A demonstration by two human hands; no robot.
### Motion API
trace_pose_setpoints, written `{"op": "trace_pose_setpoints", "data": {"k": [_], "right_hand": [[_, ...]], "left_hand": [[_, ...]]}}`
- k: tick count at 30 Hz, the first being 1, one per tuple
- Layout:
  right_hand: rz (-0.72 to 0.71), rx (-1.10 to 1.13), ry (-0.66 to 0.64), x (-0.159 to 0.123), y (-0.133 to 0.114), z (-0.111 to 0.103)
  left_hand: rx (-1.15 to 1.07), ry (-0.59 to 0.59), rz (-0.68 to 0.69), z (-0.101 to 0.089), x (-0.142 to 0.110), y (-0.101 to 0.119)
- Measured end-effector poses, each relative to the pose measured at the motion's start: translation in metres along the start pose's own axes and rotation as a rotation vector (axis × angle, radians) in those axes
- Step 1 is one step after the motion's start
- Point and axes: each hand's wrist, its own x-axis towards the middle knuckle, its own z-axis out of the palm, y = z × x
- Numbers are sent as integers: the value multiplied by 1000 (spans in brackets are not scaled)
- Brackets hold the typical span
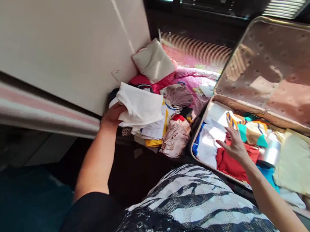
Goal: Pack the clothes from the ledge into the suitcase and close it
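The left hand (pixel 113 114) is grasping a white cloth (pixel 141 105) at the top of a pile of folded clothes (pixel 153 133), close to a pale wall (pixel 68 40) with a socket (pixel 117 74). The right hand (pixel 234 143) is hovering, fingers loose and spread, over an open suitcase (pixel 274 58) that is holding garments (pixel 235 163) and a bottle (pixel 271 150). Behind the pile, a cushion (pixel 155 62) is resting near the wall, and sunlight is falling across pink fabric (pixel 190 82).
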Motion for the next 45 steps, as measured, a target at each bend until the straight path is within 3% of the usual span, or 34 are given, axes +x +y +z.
{"op": "trace_pose_setpoints", "data": {"k": [2, 5, 8, 10, 15, 17, 19, 21, 23, 27, 30, 32, 36, 39, 42, 45], "right_hand": [[-145, 132, -35, 2, -36, 5], [-279, 384, -191, 0, -79, 17], [-171, 687, -450, -9, -93, 29], [-3, 851, -475, -16, -84, 30], [315, 1043, -160, -23, -28, 15], [404, 1040, -121, -21, -1, 20], [517, 971, -128, -21, 24, 36], [630, 849, -111, -23, 45, 57], [690, 751, -70, -28, 61, 76], [621, 552, -6, -38, 75, 98], [579, 221, -106, -47, 78, 98], [459, -61, -162, -53, 78, 93], [1, -504, -136, -55, 78, 84], [-230, -595, -270, -46, 84, 88], [-291, -621, -333, -34, 96, 100], [-337, -532, -272, -28, 111, 108]], "left_hand": [[-24, -190, -37, 25, -10, 11], [10, -509, -154, 87, -33, 29], [69, -947, -202, 162, -54, 52], [51, -1112, -104, 213, -60, 67], [-25, -954, 101, 337, -50, 80], [47, -911, 160, 372, -48, 74], [205, -808, 241, 390, -55, 61], [379, -703, 351, 393, -72, 44], [521, -705, 478, 384, -98, 22], [785, -875, 663, 356, -169, -19], [992, -1064, 726, 344, -213, -38], [1100, -1168, 735, 341, -227, -44], [1183, -1308, 665, 334, -226, -44], [960, -1367, 627, 319, -219, -46], [647, -1203, 567, 290, -208, -53], [573, -1015, 529, 248, -181, -61]]}}
